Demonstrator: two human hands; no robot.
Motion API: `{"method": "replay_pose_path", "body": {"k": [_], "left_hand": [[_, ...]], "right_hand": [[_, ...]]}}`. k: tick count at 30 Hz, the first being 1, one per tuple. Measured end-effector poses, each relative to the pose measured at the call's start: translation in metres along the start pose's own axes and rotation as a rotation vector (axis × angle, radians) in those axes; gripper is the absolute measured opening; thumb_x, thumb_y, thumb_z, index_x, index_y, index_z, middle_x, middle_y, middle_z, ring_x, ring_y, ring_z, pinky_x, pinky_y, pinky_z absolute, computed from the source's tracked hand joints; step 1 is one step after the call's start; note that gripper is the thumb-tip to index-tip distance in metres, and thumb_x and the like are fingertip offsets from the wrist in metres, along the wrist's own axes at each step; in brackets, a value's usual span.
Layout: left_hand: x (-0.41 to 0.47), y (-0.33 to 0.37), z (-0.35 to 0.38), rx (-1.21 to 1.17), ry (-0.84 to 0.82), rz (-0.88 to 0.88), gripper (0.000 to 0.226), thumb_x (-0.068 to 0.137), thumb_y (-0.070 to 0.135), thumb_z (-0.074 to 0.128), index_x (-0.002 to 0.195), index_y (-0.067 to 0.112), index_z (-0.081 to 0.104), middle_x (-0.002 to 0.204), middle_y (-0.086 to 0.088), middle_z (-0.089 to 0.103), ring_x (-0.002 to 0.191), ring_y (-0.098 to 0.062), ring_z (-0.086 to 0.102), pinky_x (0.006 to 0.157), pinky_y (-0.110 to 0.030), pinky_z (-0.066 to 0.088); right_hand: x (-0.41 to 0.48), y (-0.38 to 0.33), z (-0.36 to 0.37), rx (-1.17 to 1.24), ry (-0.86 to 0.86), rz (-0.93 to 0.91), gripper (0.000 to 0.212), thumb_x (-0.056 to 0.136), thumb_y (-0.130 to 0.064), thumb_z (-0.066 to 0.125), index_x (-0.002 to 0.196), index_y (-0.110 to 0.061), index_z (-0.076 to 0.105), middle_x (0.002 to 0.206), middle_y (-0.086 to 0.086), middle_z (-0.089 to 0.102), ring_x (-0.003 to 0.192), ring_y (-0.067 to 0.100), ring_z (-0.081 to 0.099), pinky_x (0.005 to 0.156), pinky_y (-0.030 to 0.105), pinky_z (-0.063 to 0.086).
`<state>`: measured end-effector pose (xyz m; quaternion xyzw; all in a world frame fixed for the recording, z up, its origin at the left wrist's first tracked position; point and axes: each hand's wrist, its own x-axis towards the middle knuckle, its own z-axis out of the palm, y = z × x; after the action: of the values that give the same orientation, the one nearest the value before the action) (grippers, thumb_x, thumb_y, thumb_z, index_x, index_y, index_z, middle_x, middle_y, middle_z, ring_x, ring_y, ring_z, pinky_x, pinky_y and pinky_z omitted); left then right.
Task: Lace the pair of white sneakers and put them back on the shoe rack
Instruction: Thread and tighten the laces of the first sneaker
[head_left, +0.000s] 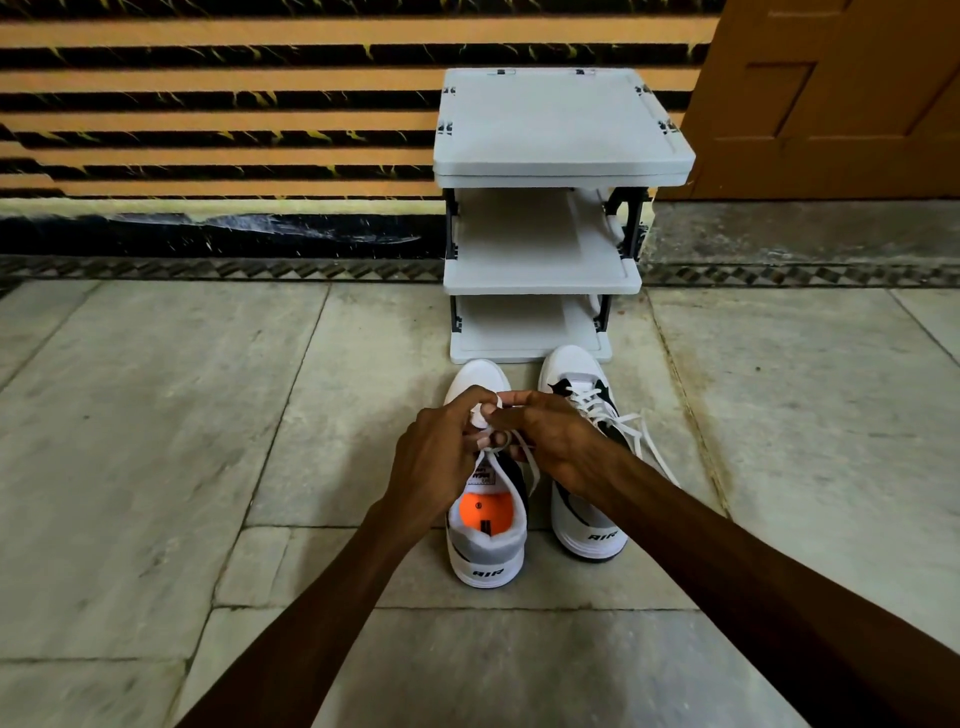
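Two white sneakers with black trim stand side by side on the floor, toes toward the rack. Over the left sneaker (485, 556), which has an orange insole, my left hand (441, 457) and my right hand (558, 441) meet, both pinching its white lace (488, 415). The hands hide the laced part of that shoe. The right sneaker (584, 525) is laced, and its loose lace ends (647, 447) trail onto the floor to the right. The white three-shelf shoe rack (545, 280) stands just beyond the toes, with nothing on its shelves.
Grey stone floor slabs (208, 441) spread out on all sides. Behind the rack is a wall (208, 104) with orange and black stripes, and a brown wooden door (841, 93) stands at the back right.
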<state>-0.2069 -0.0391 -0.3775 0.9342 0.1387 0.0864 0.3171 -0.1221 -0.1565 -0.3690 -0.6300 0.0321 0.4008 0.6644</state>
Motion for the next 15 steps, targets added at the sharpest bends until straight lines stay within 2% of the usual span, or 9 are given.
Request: {"method": "replay_pose_path", "body": {"k": [3, 6, 9, 11, 12, 15], "left_hand": [[0.001, -0.004, 0.0, 0.015, -0.007, 0.005, 0.039, 0.085, 0.019, 0.062, 0.112, 0.043, 0.048, 0.088, 0.004, 0.071, 0.081, -0.021, 0.068, 0.07, -0.04, 0.057], [0.003, -0.005, -0.002, 0.062, -0.04, 0.039, 0.041, 0.084, 0.013, 0.061, 0.112, 0.041, 0.048, 0.09, 0.003, 0.071, 0.08, -0.022, 0.067, 0.07, -0.038, 0.057], [0.005, -0.002, -0.003, 0.113, -0.06, 0.079, 0.046, 0.081, 0.013, 0.066, 0.113, 0.037, 0.043, 0.089, 0.002, 0.071, 0.078, -0.024, 0.067, 0.069, -0.04, 0.057], [0.007, -0.001, -0.003, 0.141, -0.074, 0.086, 0.047, 0.081, 0.011, 0.066, 0.113, 0.033, 0.041, 0.088, 0.002, 0.07, 0.076, -0.023, 0.066, 0.066, -0.037, 0.056], [0.007, 0.0, -0.003, 0.155, -0.079, 0.089, 0.046, 0.081, 0.009, 0.065, 0.114, 0.03, 0.04, 0.085, 0.003, 0.068, 0.073, -0.023, 0.065, 0.061, -0.033, 0.053], [0.005, 0.002, -0.002, 0.177, -0.089, 0.097, 0.046, 0.082, 0.002, 0.061, 0.115, 0.021, 0.036, 0.073, 0.006, 0.055, 0.058, -0.016, 0.054, 0.05, -0.02, 0.036]], "right_hand": [[0.0, -0.001, 0.001, -0.006, -0.005, -0.004, 0.049, 0.08, -0.004, 0.074, 0.125, 0.003, 0.053, 0.082, 0.014, 0.065, 0.06, 0.016, 0.059, 0.041, 0.017, 0.045], [-0.002, -0.007, 0.001, -0.084, 0.018, -0.026, 0.053, 0.075, 0.0, 0.078, 0.121, -0.001, 0.051, 0.081, 0.014, 0.065, 0.065, 0.023, 0.062, 0.047, 0.021, 0.05], [-0.003, -0.01, -0.001, -0.197, 0.067, -0.098, 0.057, 0.068, 0.002, 0.083, 0.115, -0.008, 0.052, 0.083, 0.011, 0.064, 0.071, 0.029, 0.065, 0.064, 0.037, 0.058], [-0.003, -0.008, -0.001, -0.29, 0.107, -0.194, 0.058, 0.065, 0.002, 0.085, 0.111, -0.012, 0.051, 0.078, 0.009, 0.063, 0.07, 0.028, 0.066, 0.069, 0.043, 0.06], [-0.004, -0.007, 0.0, -0.36, 0.13, -0.267, 0.059, 0.064, 0.001, 0.085, 0.11, -0.013, 0.051, 0.074, 0.009, 0.064, 0.067, 0.025, 0.067, 0.068, 0.042, 0.061], [-0.005, -0.003, 0.004, -0.64, 0.19, -0.515, 0.06, 0.062, -0.007, 0.086, 0.109, -0.017, 0.05, 0.07, 0.005, 0.07, 0.059, 0.015, 0.066, 0.06, 0.026, 0.056]]}}
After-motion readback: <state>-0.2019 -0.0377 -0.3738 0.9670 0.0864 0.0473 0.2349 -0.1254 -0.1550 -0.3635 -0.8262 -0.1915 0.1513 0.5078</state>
